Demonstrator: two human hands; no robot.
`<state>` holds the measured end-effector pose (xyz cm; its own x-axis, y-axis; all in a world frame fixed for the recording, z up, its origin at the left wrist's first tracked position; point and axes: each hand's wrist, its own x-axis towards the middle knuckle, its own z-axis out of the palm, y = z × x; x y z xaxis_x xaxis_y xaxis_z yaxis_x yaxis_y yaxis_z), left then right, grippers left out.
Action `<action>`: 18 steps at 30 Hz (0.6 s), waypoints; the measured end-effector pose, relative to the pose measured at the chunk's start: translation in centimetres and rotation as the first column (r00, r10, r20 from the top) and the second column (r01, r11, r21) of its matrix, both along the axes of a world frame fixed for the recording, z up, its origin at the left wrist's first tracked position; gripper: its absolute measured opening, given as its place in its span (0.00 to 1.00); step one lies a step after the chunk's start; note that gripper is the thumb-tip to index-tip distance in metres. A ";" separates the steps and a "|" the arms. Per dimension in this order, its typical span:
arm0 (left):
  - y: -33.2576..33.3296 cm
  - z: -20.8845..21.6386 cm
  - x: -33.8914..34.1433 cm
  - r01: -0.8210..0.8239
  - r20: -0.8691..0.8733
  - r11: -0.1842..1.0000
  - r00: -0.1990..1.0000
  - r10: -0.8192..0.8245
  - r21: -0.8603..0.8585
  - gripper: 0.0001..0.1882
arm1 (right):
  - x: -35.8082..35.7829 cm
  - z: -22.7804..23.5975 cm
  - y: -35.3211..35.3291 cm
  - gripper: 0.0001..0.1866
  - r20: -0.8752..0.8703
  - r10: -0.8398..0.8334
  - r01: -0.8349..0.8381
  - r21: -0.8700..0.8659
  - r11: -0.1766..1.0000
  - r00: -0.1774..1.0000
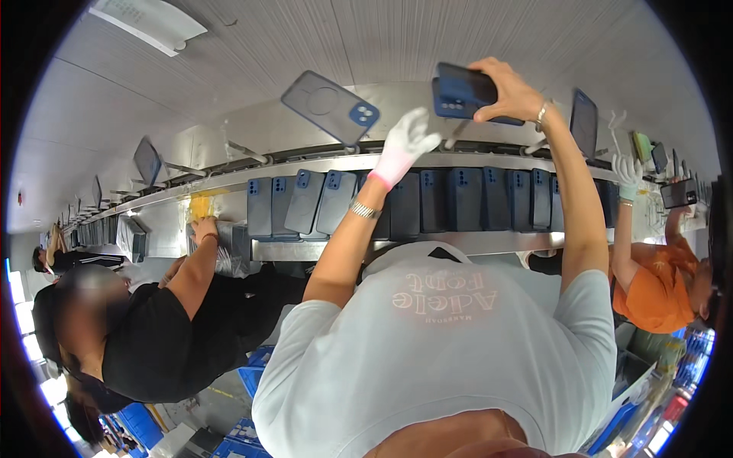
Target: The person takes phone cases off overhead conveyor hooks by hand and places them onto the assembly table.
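Observation:
My right hand [513, 90], bare with a bracelet at the wrist, grips a dark blue phone case [464, 85] between thumb and fingers. A second blue case edge shows just behind and below it; whether they touch is hard to tell. My left hand [411, 143] wears a white glove with a pink cuff. Its fingers are a little blurred but look apart, with nothing between them. Just left of that hand, a clear grey phone case [321, 103] with a blue camera surround sits tilted above the metal rail. Below, a row of dark phone cases [466, 200] leans side by side along the ledge.
A metal rail [305, 166] with rod holders [248, 151] crosses the bench. More cases stand on holders at left [146, 160] and right [584, 122]. A person in black [153, 343] works at left, one in orange [655, 294] at right. Paper [149, 23] lies far left.

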<state>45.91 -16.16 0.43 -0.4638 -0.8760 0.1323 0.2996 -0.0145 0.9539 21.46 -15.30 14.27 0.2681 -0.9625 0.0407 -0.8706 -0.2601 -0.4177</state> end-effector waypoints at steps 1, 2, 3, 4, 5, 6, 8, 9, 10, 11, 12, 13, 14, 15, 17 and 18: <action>0.7 -0.7 1.7 0.047 0.120 0.998 0.992 -0.051 0.033 0.25 | -1.3 -0.2 0.3 0.49 0.040 -0.066 0.069 -0.083 0.994 0.997; 1.3 -1.4 3.6 0.068 0.240 0.995 0.967 -0.082 0.068 0.23 | -1.3 0.4 1.0 0.48 0.071 -0.145 0.155 -0.166 0.974 0.987; 1.2 -3.2 5.4 0.081 0.218 0.992 0.971 -0.100 0.097 0.22 | -2.2 0.4 1.1 0.49 0.137 -0.174 0.197 -0.181 0.963 0.975; 1.1 -5.0 7.9 0.068 0.203 0.990 0.975 -0.093 0.127 0.21 | -1.9 0.8 1.6 0.49 0.255 -0.233 0.274 -0.139 0.952 0.938; 1.2 -5.8 9.8 0.007 0.125 0.976 0.992 -0.035 0.219 0.19 | -2.8 0.4 1.6 0.50 0.267 -0.242 0.280 -0.115 0.953 0.933; 1.0 -6.3 11.7 -0.070 0.129 0.969 0.991 0.040 0.236 0.18 | -3.4 -0.1 1.7 0.49 0.207 -0.245 0.290 -0.222 0.931 0.947; 0.4 -7.2 16.1 -0.261 0.193 0.939 0.956 0.220 0.225 0.20 | -2.7 -0.4 1.6 0.48 0.301 -0.188 0.260 -0.222 0.940 0.935; 0.0 -6.6 17.9 -0.368 0.210 0.904 0.922 0.324 0.220 0.22 | -2.1 0.1 1.4 0.49 0.317 -0.171 0.247 -0.218 0.944 0.933; -0.2 -6.1 20.3 -0.477 0.224 0.854 0.873 0.434 0.205 0.23 | -0.8 0.0 1.0 0.50 0.337 -0.145 0.227 -0.219 0.949 0.930; -0.3 -5.5 22.2 -0.562 0.175 0.804 0.826 0.536 0.193 0.25 | 0.8 0.3 1.0 0.51 0.406 -0.104 0.198 -0.196 0.960 0.908; 0.0 -4.7 24.2 -0.728 0.224 0.684 0.675 0.703 0.050 0.29 | 2.8 0.6 0.5 0.51 0.480 -0.040 0.141 -0.176 0.974 0.876; -0.9 -5.0 25.7 -0.802 0.178 0.596 0.582 0.794 -0.035 0.32 | 3.9 1.8 0.7 0.52 0.494 -0.013 0.097 -0.145 0.985 0.869; -1.9 -4.3 27.0 -0.842 0.163 0.538 0.526 0.835 -0.040 0.38 | 4.5 1.2 1.1 0.52 0.529 0.001 0.101 -0.164 0.981 0.849; -3.0 -3.3 26.8 -0.859 0.143 0.511 0.505 0.851 -0.006 0.44 | 4.9 1.6 1.9 0.52 0.527 0.007 0.089 -0.157 0.984 0.850; -5.0 -1.7 28.0 -0.895 0.131 0.445 0.444 0.886 0.021 0.56 | 4.9 0.2 2.3 0.55 0.612 0.105 -0.034 -0.126 0.991 0.784; -6.2 -2.1 29.0 -0.922 0.173 0.357 0.332 0.927 -0.147 0.60 | 6.1 0.7 2.9 0.56 0.563 0.123 -0.054 -0.138 0.989 0.817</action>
